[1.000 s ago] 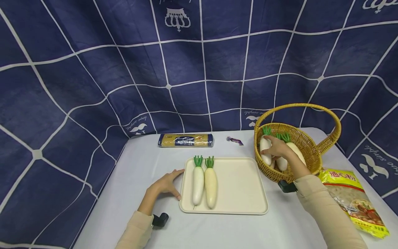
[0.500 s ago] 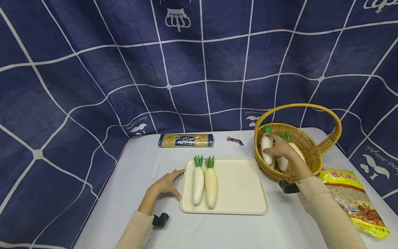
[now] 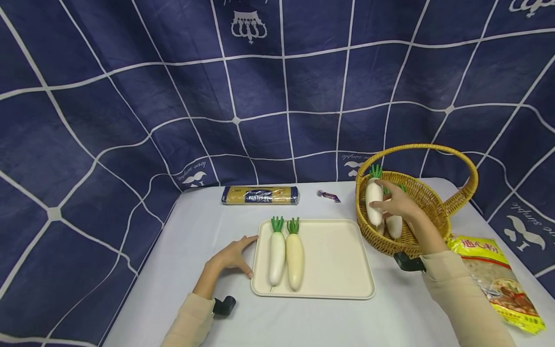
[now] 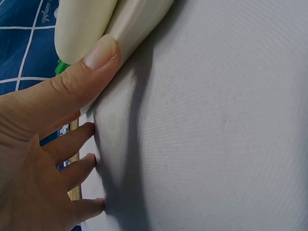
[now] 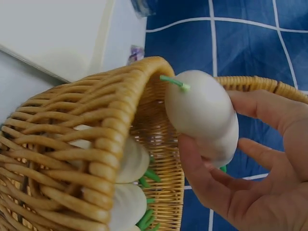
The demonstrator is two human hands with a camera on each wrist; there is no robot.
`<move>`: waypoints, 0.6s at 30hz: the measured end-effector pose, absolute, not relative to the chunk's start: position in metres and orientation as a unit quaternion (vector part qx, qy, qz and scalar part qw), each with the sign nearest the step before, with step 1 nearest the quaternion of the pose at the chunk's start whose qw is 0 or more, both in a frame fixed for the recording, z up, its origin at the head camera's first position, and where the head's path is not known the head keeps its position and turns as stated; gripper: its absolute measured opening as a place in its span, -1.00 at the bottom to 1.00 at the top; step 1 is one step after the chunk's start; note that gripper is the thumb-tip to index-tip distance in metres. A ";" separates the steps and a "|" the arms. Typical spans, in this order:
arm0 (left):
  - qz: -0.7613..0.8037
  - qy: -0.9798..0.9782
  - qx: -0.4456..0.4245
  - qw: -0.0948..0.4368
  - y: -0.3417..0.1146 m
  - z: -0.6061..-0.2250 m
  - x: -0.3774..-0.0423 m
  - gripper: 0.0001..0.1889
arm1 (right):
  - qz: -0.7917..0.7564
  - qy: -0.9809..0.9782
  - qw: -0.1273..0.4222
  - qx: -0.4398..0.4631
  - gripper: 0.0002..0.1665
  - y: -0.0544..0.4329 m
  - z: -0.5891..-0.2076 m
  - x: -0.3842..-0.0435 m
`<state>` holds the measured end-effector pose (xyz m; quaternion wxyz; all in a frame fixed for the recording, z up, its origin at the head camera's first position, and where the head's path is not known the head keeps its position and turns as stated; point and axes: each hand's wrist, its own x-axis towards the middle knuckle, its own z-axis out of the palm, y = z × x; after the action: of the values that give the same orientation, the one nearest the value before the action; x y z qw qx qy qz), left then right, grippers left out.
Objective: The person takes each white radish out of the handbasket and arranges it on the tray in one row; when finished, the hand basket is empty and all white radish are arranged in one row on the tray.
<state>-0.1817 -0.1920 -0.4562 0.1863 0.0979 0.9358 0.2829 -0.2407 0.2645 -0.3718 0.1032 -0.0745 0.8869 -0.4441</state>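
My right hand point(image 3: 396, 200) grips a white radish point(image 3: 374, 200) with green leaves at the left side of a wicker basket point(image 3: 390, 248). In the right wrist view the thumb and fingers wrap round this radish point(image 5: 199, 108), its tip toward the camera. Other radishes point(image 5: 126, 207) lie lower in the basket. My left hand point(image 3: 230, 258) rests at the left edge of a cream tray point(image 3: 334, 260), thumb and fingers spread, touching its rim. On the tray a white radish point(image 3: 277, 258) and a yellowish radish point(image 3: 295, 262) lie side by side, leaves away from me.
A pack of pasta point(image 3: 260, 195) lies behind the tray, with a small purple-wrapped candy point(image 3: 328, 195) to its right. A yellow food bag point(image 3: 498, 284) is beside my right forearm. The basket's tall handle point(image 3: 416, 146) arches over its opening. A blue curtain hangs behind.
My right hand has lifted the radish slightly and moved a little to the right, raising its leaves above the basket's rim. The left hand stays at the tray.
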 end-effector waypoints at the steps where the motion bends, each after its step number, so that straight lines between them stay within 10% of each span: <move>1: 0.282 0.936 0.098 0.186 -0.192 -0.456 -0.181 0.16 | -0.448 0.884 0.104 -0.076 -0.03 0.265 -0.371 -0.240; 18: 0.281 0.937 0.096 0.187 -0.191 -0.456 -0.181 0.16 | -0.483 0.865 0.085 -0.106 -0.02 0.258 -0.366 -0.220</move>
<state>-0.1811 -0.1913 -0.4562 0.1866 0.0965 0.9365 0.2808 -0.2196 0.2585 -0.3658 0.0850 -0.1060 0.8650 -0.4830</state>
